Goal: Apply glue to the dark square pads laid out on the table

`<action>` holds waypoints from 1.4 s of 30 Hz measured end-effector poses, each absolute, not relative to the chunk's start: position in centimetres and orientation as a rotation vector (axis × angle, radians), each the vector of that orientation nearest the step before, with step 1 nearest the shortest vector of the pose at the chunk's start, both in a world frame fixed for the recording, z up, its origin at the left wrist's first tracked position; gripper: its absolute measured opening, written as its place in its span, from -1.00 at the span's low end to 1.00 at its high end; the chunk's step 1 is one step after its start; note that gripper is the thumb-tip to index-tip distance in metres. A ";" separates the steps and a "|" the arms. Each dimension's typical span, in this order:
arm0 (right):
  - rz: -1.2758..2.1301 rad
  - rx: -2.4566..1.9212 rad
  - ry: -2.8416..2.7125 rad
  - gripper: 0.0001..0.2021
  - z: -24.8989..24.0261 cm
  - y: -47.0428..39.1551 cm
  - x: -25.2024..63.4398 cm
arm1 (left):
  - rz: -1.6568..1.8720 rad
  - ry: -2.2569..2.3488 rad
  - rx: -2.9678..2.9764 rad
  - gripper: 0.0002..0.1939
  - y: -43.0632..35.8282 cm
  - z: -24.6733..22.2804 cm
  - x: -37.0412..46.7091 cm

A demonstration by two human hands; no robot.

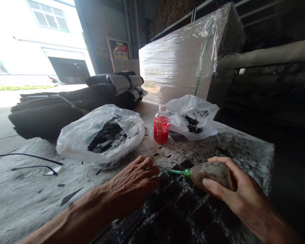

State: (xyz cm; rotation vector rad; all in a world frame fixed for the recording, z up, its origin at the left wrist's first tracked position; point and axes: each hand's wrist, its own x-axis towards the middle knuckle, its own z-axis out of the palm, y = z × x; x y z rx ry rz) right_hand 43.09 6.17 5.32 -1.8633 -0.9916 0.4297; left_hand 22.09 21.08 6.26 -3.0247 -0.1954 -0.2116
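Observation:
My right hand is wrapped round a grimy squeeze bottle, tilted on its side. Its green nozzle points left, close to my left hand. The fingers of that left hand are curled down at the edge of the dark pieces, and whatever they grip is hidden beneath them. Below and between both hands lie many dark rectangular pieces, set close together in shadow. Some have a glossy surface.
An open plastic bag of black pieces stands behind my left hand. A red-labelled drink bottle and a second plastic bag stand behind the squeeze bottle. Eyeglasses lie at the left on the stained tabletop. Black rolls lie beyond.

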 end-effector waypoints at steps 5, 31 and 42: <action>0.386 -1.882 -0.980 -0.57 5.3 5.7 43.5 | -0.143 -0.067 -3.082 -0.84 21.2 6.6 22.8; 0.457 -1.871 -0.976 -0.57 4.7 5.6 44.1 | -0.163 -0.358 -3.113 -0.52 22.5 5.3 24.4; 0.366 -1.885 -0.956 -0.60 4.6 5.6 45.0 | -0.103 -0.290 -3.056 -0.73 22.7 5.7 24.9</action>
